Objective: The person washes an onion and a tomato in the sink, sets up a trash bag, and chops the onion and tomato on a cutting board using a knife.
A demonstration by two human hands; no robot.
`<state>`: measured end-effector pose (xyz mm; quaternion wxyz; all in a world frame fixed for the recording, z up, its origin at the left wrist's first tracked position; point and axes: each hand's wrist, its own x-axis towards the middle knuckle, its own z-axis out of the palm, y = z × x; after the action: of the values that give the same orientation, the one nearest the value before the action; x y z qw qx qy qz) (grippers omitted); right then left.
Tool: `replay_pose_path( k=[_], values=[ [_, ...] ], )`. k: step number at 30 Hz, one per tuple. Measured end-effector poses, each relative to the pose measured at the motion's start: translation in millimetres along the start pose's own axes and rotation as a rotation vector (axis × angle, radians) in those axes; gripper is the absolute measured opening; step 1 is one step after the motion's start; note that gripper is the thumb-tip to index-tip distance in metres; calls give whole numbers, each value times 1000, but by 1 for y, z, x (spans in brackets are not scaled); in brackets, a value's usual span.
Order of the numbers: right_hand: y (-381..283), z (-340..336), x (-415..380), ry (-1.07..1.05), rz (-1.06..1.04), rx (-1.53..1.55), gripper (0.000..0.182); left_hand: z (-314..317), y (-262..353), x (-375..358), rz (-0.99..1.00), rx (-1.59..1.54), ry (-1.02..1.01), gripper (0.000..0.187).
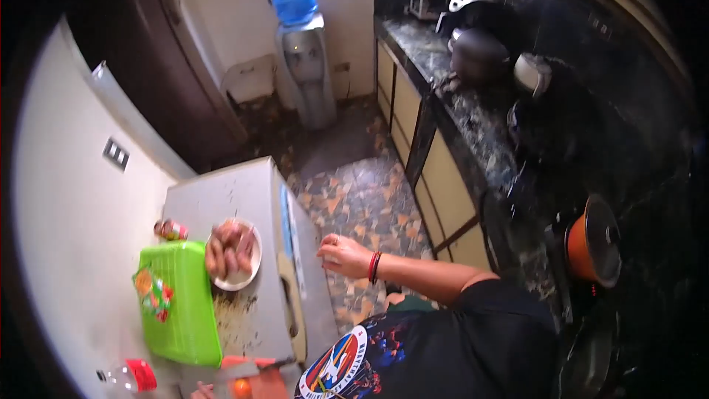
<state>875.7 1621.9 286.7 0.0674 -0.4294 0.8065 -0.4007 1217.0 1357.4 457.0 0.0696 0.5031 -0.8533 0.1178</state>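
Note:
My right hand is in the air beside the white cabinet-like unit, its fingers curled in and no object visible in them. Red and dark bands circle that wrist. At the bottom edge, only a small part of my left hand shows, by a reddish board; its grip is hidden. A small orange-red round item rests on the board, and a knife lies across its upper part. Farther up, a white bowl holds several sausage-like pieces.
A green basket with a colourful packet sits left of the bowl. Nearby are a red-labelled bottle and small jars. An orange pot stands on the dark counter at right; a water dispenser stands behind.

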Motion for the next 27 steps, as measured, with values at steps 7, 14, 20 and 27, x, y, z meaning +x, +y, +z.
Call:
replay_pose_path(
  k=[7,14,20,27],
  values=[
    [106,-141,46,97,-39,44,21,32,201,80,412,-601,524,19],
    [176,-275,129,-6,-77,25,25,30,349,157,393,-1026,153,3],
    [244,-414,255,-17,-134,-95,24,40,493,275,513,-1081,168,13],
    [312,-622,346,284,307,-268,26,5,734,395,1065,-969,-19,81]
  ],
)
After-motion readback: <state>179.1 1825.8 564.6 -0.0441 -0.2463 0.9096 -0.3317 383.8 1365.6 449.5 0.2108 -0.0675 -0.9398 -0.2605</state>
